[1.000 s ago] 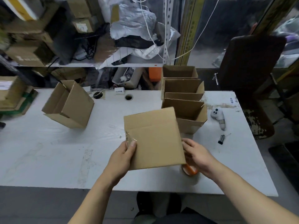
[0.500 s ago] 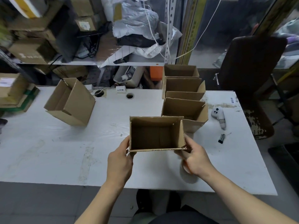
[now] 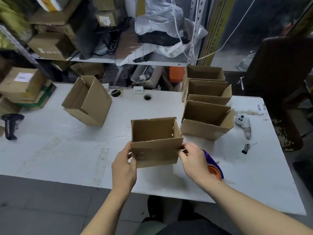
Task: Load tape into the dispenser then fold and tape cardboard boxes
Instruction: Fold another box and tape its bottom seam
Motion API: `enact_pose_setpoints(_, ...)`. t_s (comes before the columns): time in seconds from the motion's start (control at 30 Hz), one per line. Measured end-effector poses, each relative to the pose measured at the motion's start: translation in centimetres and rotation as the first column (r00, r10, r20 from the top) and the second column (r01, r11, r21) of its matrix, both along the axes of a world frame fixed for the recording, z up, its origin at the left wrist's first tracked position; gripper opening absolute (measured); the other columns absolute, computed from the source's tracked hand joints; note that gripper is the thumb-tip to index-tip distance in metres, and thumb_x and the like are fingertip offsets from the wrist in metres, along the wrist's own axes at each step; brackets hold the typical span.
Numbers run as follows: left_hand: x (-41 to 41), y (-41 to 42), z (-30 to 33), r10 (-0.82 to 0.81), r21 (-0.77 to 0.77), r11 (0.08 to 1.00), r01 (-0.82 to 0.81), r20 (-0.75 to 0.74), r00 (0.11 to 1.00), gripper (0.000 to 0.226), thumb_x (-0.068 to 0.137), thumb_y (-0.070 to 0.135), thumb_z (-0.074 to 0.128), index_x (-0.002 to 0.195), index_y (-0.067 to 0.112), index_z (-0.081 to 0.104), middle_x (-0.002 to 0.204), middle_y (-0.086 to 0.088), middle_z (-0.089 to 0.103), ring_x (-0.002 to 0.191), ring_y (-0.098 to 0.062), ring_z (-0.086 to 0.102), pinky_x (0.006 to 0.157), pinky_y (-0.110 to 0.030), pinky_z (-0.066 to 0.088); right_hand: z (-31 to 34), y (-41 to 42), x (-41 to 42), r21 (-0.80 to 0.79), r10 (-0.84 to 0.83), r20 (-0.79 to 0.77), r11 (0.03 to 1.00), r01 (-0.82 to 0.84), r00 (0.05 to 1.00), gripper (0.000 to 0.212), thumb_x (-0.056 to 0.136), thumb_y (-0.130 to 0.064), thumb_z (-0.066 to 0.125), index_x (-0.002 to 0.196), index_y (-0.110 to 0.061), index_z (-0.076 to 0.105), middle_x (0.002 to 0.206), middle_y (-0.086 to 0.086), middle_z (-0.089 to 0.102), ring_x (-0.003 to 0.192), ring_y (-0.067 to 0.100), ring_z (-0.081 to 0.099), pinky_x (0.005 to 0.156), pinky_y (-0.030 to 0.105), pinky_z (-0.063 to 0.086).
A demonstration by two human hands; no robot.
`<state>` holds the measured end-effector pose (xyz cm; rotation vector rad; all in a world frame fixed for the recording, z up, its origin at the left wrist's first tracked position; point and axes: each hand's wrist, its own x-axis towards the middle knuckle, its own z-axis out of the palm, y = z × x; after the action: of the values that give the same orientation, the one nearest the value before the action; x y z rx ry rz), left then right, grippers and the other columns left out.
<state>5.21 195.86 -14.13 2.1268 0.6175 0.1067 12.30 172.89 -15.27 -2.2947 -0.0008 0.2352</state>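
Note:
A small brown cardboard box (image 3: pixel 155 153) stands upright at the middle of the white table (image 3: pixel 67 155), its top open toward me. My left hand (image 3: pixel 124 165) grips its left side and my right hand (image 3: pixel 194 160) grips its right edge. Just behind my right hand lies the tape dispenser (image 3: pixel 214 167), purple with an orange roll, partly hidden by my wrist. A row of three open boxes (image 3: pixel 206 119) stands to the right rear. Another open box (image 3: pixel 88 102) lies tilted on its side at the left rear.
A white handheld controller (image 3: pixel 244 125) and a small dark tool (image 3: pixel 245 148) lie at the right. A black scanner (image 3: pixel 11 124) rests at the left edge beside stacked cartons (image 3: pixel 22 85). Cluttered shelving runs behind the table; a dark chair (image 3: pixel 281 70) stands at right.
The box was flat-side toward me, then got turned over so its open top faces up. It now sits lower, near the table, with both hands still on its sides.

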Motion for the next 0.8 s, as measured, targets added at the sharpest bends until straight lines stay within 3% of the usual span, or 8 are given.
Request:
enact_pose_setpoints(0.07, 0.3, 1.0, -0.9, 0.064, -0.049, 0.997, -0.065, -0.007, 0.998, 0.038, 0.105, 0.024, 0.059, 0.136, 0.046, 0.059, 0.121, 0.012, 0.064, 0.111, -0.007, 0.066, 0.097, -0.025, 0.053, -0.9, 1.7, 0.3, 0.028, -0.010, -0.063, 1.000, 0.012, 0.998, 0.028, 0.102, -0.020, 0.059, 0.127, -0.025, 0.070, 0.114, -0.008, 0.068, 0.105, 0.011, 0.063, 0.091, 0.028, 0.054)
enact_pose_setpoints(0.17, 0.8, 2.1, -2.2, 0.088, -0.176, 0.980, -0.096, -0.057, 0.995, 0.045, 0.104, 0.023, 0.062, 0.139, 0.049, 0.055, 0.131, 0.017, 0.065, 0.117, -0.004, 0.064, 0.105, -0.035, 0.054, -1.7, 3.9, 0.5, 0.151, -0.035, -0.173, 0.987, 0.062, 0.984, 0.038, 0.103, -0.024, 0.060, 0.140, -0.030, 0.061, 0.124, -0.012, 0.066, 0.113, 0.008, 0.063, 0.097, 0.026, 0.054)
enact_pose_setpoints(0.23, 1.4, 2.5, -2.5, 0.074, -0.250, 0.964, -0.093, -0.086, 0.994, 0.049, 0.104, 0.025, 0.061, 0.143, 0.053, 0.048, 0.141, 0.021, 0.060, 0.124, -0.007, 0.062, 0.104, -0.040, 0.055, -1.8, 5.0, 0.6, 0.243, -0.045, -0.254, 0.964, 0.109, 0.966, 0.047, 0.103, -0.027, 0.061, 0.149, -0.034, 0.051, 0.137, -0.016, 0.060, 0.122, 0.008, 0.060, 0.105, 0.030, 0.052)
enact_pose_setpoints(0.33, 3.3, 3.1, -2.8, 0.028, -0.319, 0.946, -0.060, -0.102, 0.994, 0.052, 0.106, 0.031, 0.058, 0.147, 0.055, 0.039, 0.151, 0.020, 0.052, 0.133, -0.011, 0.058, 0.105, -0.043, 0.055, -1.5, 6.8, 1.6, 0.355, -0.048, -0.348, 0.918, 0.179, 0.936, 0.062, 0.104, -0.027, 0.063, 0.157, -0.038, 0.035, 0.149, -0.022, 0.045, 0.119, 0.001, 0.054, 0.102, 0.024, 0.046)
enact_pose_setpoints(0.47, 8.1, 4.5, -3.3, -0.050, -0.386, 0.923, 0.006, -0.105, 0.993, 0.064, 0.106, 0.028, 0.058, 0.152, 0.060, 0.027, 0.161, 0.022, 0.038, 0.147, -0.011, 0.041, 0.115, -0.050, 0.047, -1.3, 9.2, 5.0, 0.416, -0.107, -0.364, 0.870, 0.264, 0.925, 0.069, 0.105, -0.021, 0.060, 0.162, -0.038, 0.024, 0.148, -0.022, 0.039, 0.124, -0.001, 0.041, 0.103, 0.023, 0.037)
enact_pose_setpoints(0.63, 15.8, 6.0, -3.8, -0.213, -0.421, 0.894, 0.152, -0.102, 0.972, 0.080, 0.099, 0.001, 0.048, 0.152, 0.058, 0.030, 0.150, 0.032, 0.041, 0.146, -0.004, 0.039, 0.113, -0.040, 0.046, -2.3, 11.0, 10.7, 0.436, -0.270, -0.334, 0.805, 0.402, 0.903, 0.073, 0.104, -0.019, 0.057, 0.161, -0.043, 0.020, 0.140, -0.023, 0.044, 0.123, 0.003, 0.044, 0.103, 0.027, 0.035)
enact_pose_setpoints(0.8, 22.4, 5.5, -4.3, -0.260, -0.473, 0.859, 0.198, -0.068, 0.963, 0.084, 0.097, -0.007, 0.047, 0.155, 0.052, 0.031, 0.157, 0.026, 0.040, 0.146, -0.004, 0.039, 0.091, -0.021, 0.048, -3.6, 11.9, 16.2, 0.454, -0.394, -0.323, 0.733, 0.506, 0.860, 0.081, 0.099, -0.009, 0.052, 0.164, -0.038, 0.012, 0.144, -0.021, 0.037, 0.127, 0.005, 0.041, 0.104, 0.026, 0.034)
